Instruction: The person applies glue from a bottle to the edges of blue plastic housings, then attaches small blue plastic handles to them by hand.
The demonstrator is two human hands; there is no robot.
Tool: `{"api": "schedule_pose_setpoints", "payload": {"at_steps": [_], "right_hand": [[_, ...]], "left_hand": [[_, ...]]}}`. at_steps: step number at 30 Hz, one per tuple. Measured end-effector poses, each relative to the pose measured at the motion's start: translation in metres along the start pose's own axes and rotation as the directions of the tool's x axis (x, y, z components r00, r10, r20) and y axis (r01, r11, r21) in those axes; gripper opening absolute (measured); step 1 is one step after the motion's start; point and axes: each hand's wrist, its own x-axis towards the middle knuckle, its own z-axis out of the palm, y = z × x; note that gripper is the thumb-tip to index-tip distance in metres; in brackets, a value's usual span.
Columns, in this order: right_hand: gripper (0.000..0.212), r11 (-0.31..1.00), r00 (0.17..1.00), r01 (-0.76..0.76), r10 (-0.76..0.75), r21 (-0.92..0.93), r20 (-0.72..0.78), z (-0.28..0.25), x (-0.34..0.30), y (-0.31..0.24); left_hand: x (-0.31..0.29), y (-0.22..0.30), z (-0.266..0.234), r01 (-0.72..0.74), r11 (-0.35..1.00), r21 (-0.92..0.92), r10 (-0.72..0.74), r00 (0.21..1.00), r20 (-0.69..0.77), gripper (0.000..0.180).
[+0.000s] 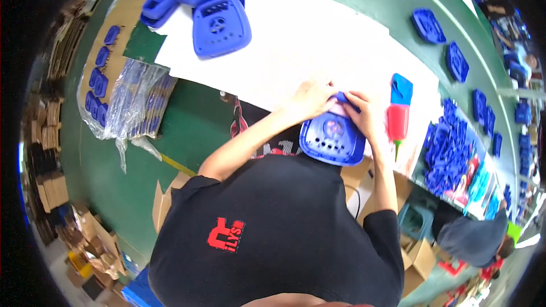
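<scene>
A blue plastic housing [318, 146] with round holes and a circular grille lies at the table's near edge, close against my body. My left hand [307, 101] reaches in from the left, fingers bent together at the housing's far end. From the right, my right hand [359, 112] closes its fingers over a small blue piece [341, 96] at that same end. Whether this piece is part of the housing or separate, I cannot tell. What the left fingertips pinch is hidden. Right of my right hand lies a red and blue tool [399, 119] with a green tip.
Several similar blue housings [222, 28] are piled at the table's far left. A heap of blue parts [448, 150] covers a surface to the right. Wrapped cardboard with blue pieces [136, 102] stands left. A person [475, 239] is at lower right, near a stool [415, 222].
</scene>
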Motion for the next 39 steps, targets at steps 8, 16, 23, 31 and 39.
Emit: {"api": "schedule_pose_setpoints", "payload": {"at_steps": [8,16,23,31,39], "right_hand": [[0.047,0.867,0.854,-0.494,0.499,0.068,-0.147,-0.038,0.068,0.053],[0.031,0.805,0.914,-0.388,0.275,0.448,0.299,0.030,0.057,-0.055],[0.024,0.691,0.934,-0.315,0.105,0.651,0.340,0.084,0.061,-0.098],[0.063,0.609,0.972,-0.233,0.170,0.758,0.162,0.128,0.247,-0.115],[0.064,0.746,0.978,-0.203,0.180,0.634,0.102,0.106,0.243,-0.115]], "left_hand": [[-0.007,-0.049,-0.114,0.214,0.973,0.085,-0.131,0.816,-0.564,0.015],[-0.038,-0.183,-0.215,0.678,0.723,0.135,-0.420,0.586,-0.693,0.044],[-0.039,-0.263,-0.231,0.587,0.647,-0.486,-0.756,0.578,-0.307,0.112],[-0.034,-0.249,-0.207,0.443,0.707,-0.551,-0.676,0.652,-0.343,0.086],[-0.058,-0.179,-0.148,0.257,0.778,-0.574,-0.561,0.696,-0.449,0.076]]}}
